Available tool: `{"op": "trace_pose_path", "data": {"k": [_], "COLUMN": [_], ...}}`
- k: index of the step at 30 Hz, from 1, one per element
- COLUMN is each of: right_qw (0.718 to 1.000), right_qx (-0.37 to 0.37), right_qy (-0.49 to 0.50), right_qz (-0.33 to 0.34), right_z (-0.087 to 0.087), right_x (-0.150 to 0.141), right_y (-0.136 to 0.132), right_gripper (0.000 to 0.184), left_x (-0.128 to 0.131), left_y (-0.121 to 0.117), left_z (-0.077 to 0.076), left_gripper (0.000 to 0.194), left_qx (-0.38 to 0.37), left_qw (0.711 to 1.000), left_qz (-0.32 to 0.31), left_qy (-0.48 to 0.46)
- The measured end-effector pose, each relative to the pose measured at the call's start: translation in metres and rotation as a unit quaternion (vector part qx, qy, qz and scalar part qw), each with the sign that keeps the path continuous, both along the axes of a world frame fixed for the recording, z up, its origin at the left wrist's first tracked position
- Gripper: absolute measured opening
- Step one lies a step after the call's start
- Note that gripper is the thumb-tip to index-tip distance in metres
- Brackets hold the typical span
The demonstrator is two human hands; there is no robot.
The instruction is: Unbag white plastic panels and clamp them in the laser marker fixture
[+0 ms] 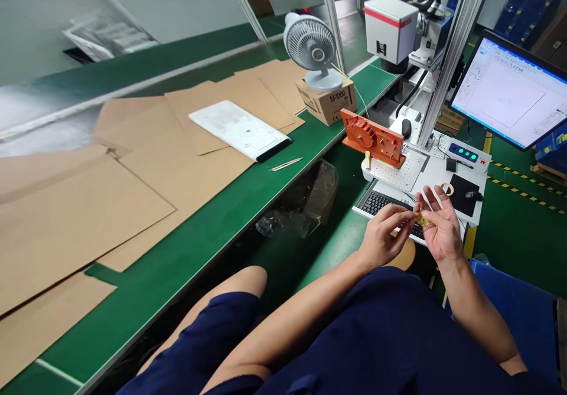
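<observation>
My left hand (386, 235) and my right hand (440, 227) meet in front of me, above a black keyboard (376, 203). Both pinch a small yellowish part (423, 220) between their fingertips. The right hand's other fingers are spread upward. Just beyond the hands stands an orange fixture (374, 139) on a white perforated plate (401, 172). A yellowish ring (447, 189) lies on the white stand behind my right hand.
A green conveyor belt (230, 218) with sheets of cardboard (146, 165) runs along the left. On it lie a white flat panel (241, 129), a small fan (314, 49) on a carton and tweezers (287, 163). A monitor (509, 91) and a marking machine (392, 29) stand at the right.
</observation>
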State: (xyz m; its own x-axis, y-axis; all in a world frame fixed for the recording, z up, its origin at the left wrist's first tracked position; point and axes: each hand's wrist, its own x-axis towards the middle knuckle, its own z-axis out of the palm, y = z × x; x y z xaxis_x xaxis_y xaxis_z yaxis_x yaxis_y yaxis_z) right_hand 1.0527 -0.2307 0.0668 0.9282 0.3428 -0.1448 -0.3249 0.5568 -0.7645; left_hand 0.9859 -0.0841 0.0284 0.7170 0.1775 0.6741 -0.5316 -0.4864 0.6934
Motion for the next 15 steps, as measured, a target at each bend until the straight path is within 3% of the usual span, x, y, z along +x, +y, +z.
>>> {"op": "trace_pose_path", "data": {"k": [6, 11, 15], "right_qw": [1.000, 1.000, 1.000], "right_qx": [0.007, 0.015, 0.017], "right_qy": [0.017, 0.023, 0.013], "right_qz": [0.004, -0.001, -0.002], "right_z": [0.0024, 0.0029, 0.0045], "right_x": [0.0006, -0.0001, -0.0012], "right_y": [-0.0026, 0.0004, 0.0023], "right_gripper": [0.058, 0.054, 0.052], "left_x": [-0.0006, -0.0005, 0.0001], "left_y": [0.0024, 0.0001, -0.0016], "left_z": [0.0016, -0.0027, -0.0062], "left_gripper": [0.008, 0.021, 0.027], "left_qx": [-0.179, -0.290, -0.338], "left_qw": [0.980, 0.942, 0.917], "left_qz": [-0.051, -0.099, -0.126], "left_qy": [0.069, 0.134, 0.171]}}
